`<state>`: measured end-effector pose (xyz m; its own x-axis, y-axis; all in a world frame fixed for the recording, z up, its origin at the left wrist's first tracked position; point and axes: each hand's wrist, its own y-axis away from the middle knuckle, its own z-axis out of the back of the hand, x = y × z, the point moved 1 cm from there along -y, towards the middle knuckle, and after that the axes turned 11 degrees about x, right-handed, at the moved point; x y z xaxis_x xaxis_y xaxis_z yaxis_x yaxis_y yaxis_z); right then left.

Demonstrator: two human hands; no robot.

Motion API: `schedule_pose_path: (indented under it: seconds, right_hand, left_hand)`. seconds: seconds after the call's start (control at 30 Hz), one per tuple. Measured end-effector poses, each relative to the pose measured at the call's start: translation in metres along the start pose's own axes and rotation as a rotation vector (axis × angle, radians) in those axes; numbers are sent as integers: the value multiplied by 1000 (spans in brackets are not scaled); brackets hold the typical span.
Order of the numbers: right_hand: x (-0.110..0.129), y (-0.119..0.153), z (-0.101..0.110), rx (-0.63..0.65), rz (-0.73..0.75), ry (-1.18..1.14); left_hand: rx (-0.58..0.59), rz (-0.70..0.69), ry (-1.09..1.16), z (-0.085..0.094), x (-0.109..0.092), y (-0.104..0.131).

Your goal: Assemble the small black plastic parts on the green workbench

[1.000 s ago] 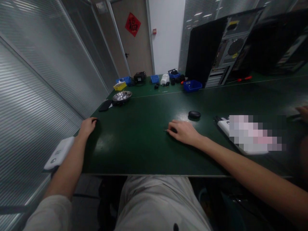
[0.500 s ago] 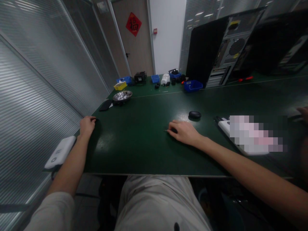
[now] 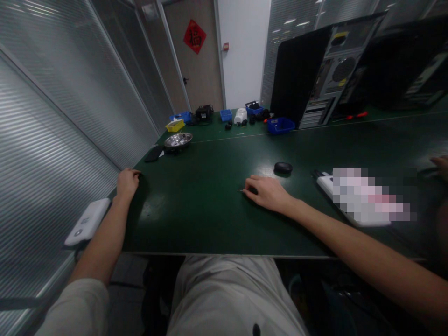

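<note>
My right hand (image 3: 266,192) rests on the green table (image 3: 196,210), fingers curled in a pinch. From the fingertips a thin, pin-like metal piece (image 3: 240,190) sticks out to the left; its kind is too small to tell. Just beyond that hand lies a black computer mouse (image 3: 283,167). At the table's left edge my left hand (image 3: 127,183) is closed, its fingers bent down toward the surface. What it holds, if anything, is hidden. Near my left forearm sits a white box-like device (image 3: 88,221) at the edge.
A steel bowl (image 3: 178,140) stands at the far left beside a dark flat object (image 3: 154,153). Blue trays (image 3: 280,125), a yellow tray (image 3: 175,125) and an opened computer case (image 3: 315,74) line the back. Another person's hand (image 3: 440,164) shows at the right, past a white blurred-out device (image 3: 367,219).
</note>
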<state>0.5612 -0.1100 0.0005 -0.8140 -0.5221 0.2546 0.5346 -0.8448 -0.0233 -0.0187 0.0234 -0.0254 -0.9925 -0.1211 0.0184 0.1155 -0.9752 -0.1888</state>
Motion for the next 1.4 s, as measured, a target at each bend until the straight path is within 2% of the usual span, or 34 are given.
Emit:
schedule_pose_path:
  seconds: [0.17, 0.37, 0.7, 0.83, 1.0, 1.17, 1.4]
  right_hand:
    - [2, 1, 2, -5, 7, -6]
    - [1, 0, 2, 3, -2, -3]
    - [1, -1, 1, -2, 7, 21]
    - [1, -1, -1, -2, 8, 18]
    - [0, 0, 0, -2, 9, 16]
    - [1, 0, 2, 8, 1, 14]
    - [1, -1, 1, 16, -9, 22]
  left_hand:
    - [10, 0, 4, 1, -1, 0]
    - [32, 64, 53, 5, -4, 3]
    - [36, 169, -27, 12, -17, 13]
    - [45, 155, -74, 13, -20, 13]
    - [-1, 139, -74, 12, -20, 14]
    - [33, 127, -49, 14, -21, 16]
    - [9, 130, -160, 15, -29, 15]
